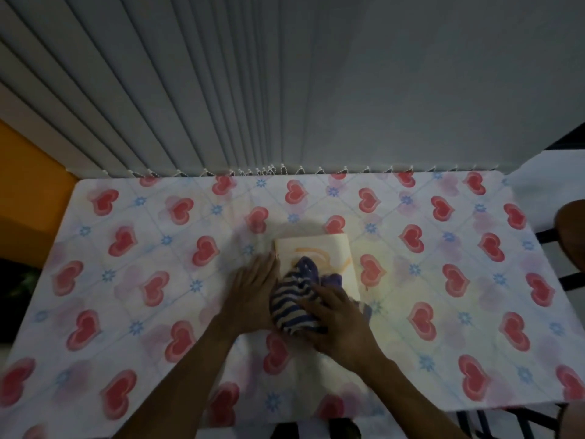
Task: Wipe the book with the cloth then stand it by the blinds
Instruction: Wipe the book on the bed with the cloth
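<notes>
A cream book [329,251] with orange swirls on its cover lies flat at the middle of the table. A striped blue-and-beige cloth [292,294] is bunched on the book's near half and hides it. My right hand [338,324] presses down on the cloth and grips it. My left hand [253,293] lies flat against the book's left edge, fingers together, steadying it. The grey vertical blinds [221,106] hang along the table's far edge, well beyond the book.
The table [126,280] wears a white cover printed with red hearts. An orange wall [28,185] is at the left. A brown rounded chair back [573,232] stands at the right edge, with dark chair frames near the bottom right.
</notes>
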